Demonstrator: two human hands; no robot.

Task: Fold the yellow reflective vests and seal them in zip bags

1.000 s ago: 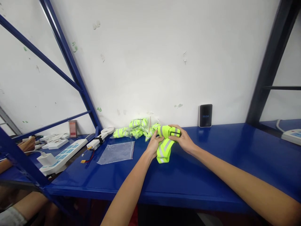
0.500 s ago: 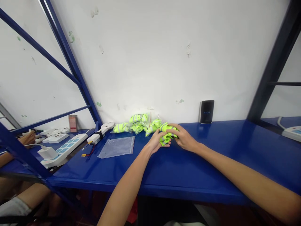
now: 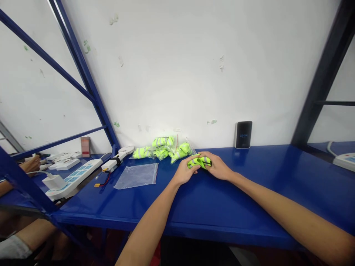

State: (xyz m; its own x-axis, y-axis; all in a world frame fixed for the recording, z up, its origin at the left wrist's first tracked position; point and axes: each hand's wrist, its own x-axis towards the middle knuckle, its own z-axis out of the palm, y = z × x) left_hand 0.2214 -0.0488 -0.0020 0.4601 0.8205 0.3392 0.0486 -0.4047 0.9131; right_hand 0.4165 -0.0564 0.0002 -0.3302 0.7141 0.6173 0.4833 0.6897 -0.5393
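Note:
A small roll of neon yellow-green fabric [image 3: 200, 162] with grey reflective stripes is held between both hands, just above the blue table. My left hand [image 3: 185, 171] grips its left end, and my right hand [image 3: 216, 167] has its fingers round the right end. Behind and left of them lie several clear bags [image 3: 162, 147] with the same neon fabric packed inside. A flat clear zip bag [image 3: 136, 176] lies on the table to the left of my left hand, with nothing visible in it.
A black-screened device [image 3: 243, 135] stands against the wall on the blue table [image 3: 249, 199]. At left are a white fan [image 3: 126, 150], a battery pack with wires [image 3: 110, 164], a power strip [image 3: 74, 178] and another person's hand [image 3: 32, 163]. A blue frame post rises at left.
The neon fabric is more compact between my hands, and its loose lower part no longer hangs down. My right hand has moved slightly lower. The view has shifted a little.

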